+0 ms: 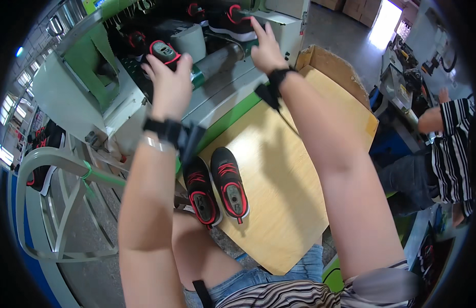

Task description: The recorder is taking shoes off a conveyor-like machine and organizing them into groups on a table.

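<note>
While denim shorts (pixel 311 263) lie nearest, a pale wooden board (pixel 292 169) spreads just beyond them; at its left edge sit two red-laced black shoes (pixel 228 177), side by side, toes to the far side; their grey insoles (pixel 234 194) carry a dark mark, too small to read; beyond the board stands a white-and-green machine (pixel 63 97); at its left, the left hand (pixel 171 84) has thumb and fingers either side of the heel of a shoe with a grey insole (pixel 164 50), which also bears an unreadable dark mark, and I cannot tell whether the grip is closed on it; to the right, the right hand (pixel 268 49) has its fingers spread apart, one fingertip at the heel of a white-soled black shoe (pixel 232 25), contact unclear; a co-worker's striped sleeve (pixel 456 114) shows at the right; brown cartons (pixel 358 10) stand farthest.
</note>
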The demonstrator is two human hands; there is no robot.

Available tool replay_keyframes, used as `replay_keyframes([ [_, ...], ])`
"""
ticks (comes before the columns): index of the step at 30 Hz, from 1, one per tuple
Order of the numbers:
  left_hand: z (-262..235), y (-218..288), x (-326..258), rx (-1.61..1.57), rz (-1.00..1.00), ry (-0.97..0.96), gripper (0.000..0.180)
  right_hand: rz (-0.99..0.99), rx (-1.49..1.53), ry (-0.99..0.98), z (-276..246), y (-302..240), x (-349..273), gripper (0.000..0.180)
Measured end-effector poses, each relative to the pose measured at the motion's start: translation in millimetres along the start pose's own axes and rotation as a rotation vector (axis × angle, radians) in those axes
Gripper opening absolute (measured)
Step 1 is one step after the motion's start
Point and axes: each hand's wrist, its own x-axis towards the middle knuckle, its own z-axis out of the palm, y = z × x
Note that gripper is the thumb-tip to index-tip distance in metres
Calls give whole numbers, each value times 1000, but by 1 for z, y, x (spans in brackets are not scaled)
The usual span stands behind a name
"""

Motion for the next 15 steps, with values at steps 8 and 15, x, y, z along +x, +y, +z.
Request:
replay_keyframes([
  [8,-10,-14,-261,63,-41,-555,97,65,-183,-1116,-141,-42,-381,86],
  [15,13,-50,-311,-40,-29,-256,87,201,-248,-932,-182,-101,-459,77],
])
